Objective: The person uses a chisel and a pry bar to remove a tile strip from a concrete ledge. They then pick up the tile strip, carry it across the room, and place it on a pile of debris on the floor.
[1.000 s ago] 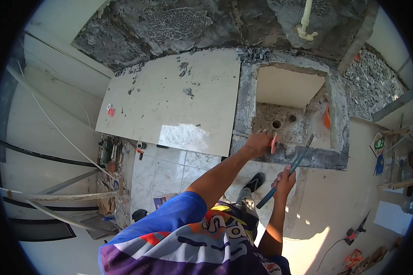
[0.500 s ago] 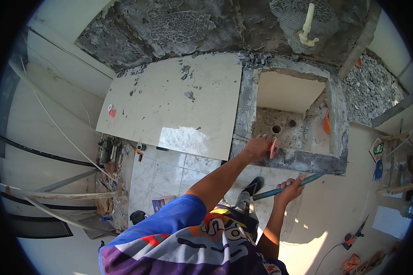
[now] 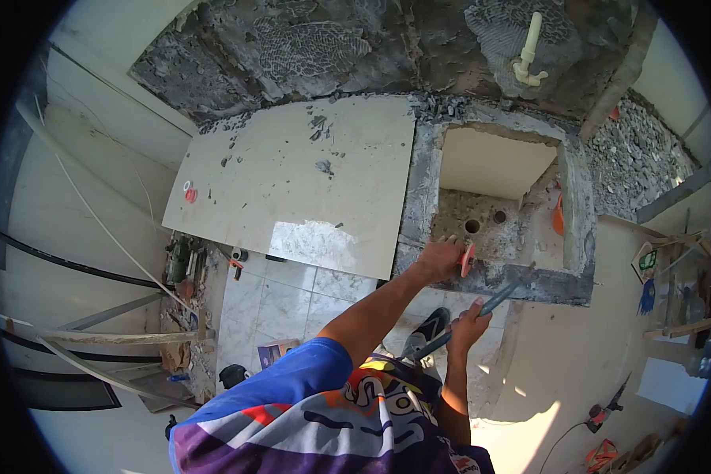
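My left hand (image 3: 442, 257) is closed round a chisel, whose red hand guard (image 3: 467, 261) shows beside my knuckles; the blade is hidden. It is at the front rim of the rectangular opening (image 3: 482, 276) in the rough concrete counter. My right hand (image 3: 470, 325) grips the long blue-grey handle of what looks like a hammer (image 3: 498, 299). The handle slants from near my waist up to the counter's front edge, and its far end is blurred. Two round holes show in the floor of the opening, beyond my left hand.
A large beige tile slab (image 3: 316, 174) with concrete crumbs covers the left counter. A cream pipe (image 3: 531, 47) sticks out of the bare wall. Rubble (image 3: 636, 150) fills the far-right recess. A corded power tool (image 3: 600, 415) lies on the right floor; wooden strips (image 3: 110, 336) are at left.
My right hand has moved left and slightly down, and the hammer handle now slants more steeply with its far end nearer my left hand. My left hand stays by the rim.
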The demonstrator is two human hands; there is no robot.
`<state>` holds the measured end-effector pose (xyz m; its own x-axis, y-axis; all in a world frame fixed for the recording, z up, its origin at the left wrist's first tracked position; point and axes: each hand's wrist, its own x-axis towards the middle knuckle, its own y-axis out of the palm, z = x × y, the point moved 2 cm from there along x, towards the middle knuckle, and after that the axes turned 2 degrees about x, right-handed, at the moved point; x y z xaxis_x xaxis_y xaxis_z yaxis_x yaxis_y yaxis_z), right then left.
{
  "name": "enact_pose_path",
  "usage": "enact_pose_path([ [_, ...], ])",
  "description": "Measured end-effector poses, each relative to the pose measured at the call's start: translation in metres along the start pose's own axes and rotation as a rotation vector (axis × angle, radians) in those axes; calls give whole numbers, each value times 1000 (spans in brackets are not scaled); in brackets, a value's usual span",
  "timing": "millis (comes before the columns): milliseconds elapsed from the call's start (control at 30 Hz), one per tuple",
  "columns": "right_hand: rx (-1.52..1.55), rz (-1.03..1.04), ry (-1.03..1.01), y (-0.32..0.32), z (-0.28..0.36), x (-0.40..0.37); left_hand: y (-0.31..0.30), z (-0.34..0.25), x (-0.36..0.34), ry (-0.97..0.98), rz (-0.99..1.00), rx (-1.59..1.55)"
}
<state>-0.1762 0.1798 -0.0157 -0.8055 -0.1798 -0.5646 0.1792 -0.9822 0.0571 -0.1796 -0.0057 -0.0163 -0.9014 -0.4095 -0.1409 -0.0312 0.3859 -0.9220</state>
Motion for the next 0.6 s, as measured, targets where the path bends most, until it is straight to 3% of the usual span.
enact_pose_path([
  [100, -576, 298, -90, 0, -2, 0, -6, -5, -2, -27, 43, -20],
  [200, -132, 160, -10, -21, 6, 8, -10, -5, -2, -52, 61, -31],
  [233, 165, 24, 0, -27, 6, 15, -9, -5, -1, -50, 59, -37],
  [300, 392, -189, -58, -18, 33, -4, -5, -1, -3, -53, 56, -38],
  [400, -130, 65, -7, -1, -8, -4, -4, -2, 2, -40, 36, -49],
  [433, -736, 140, -631, 16, -2, -3, -6, -2, 3, -29, 29, -62],
  [500, -373, 336, -23, -3, -6, 3, -6, -5, -2, -21, 20, -51],
  [600, 77, 116, 34, -11, 21, -3, -4, -3, -3, -36, -9, -2],
])
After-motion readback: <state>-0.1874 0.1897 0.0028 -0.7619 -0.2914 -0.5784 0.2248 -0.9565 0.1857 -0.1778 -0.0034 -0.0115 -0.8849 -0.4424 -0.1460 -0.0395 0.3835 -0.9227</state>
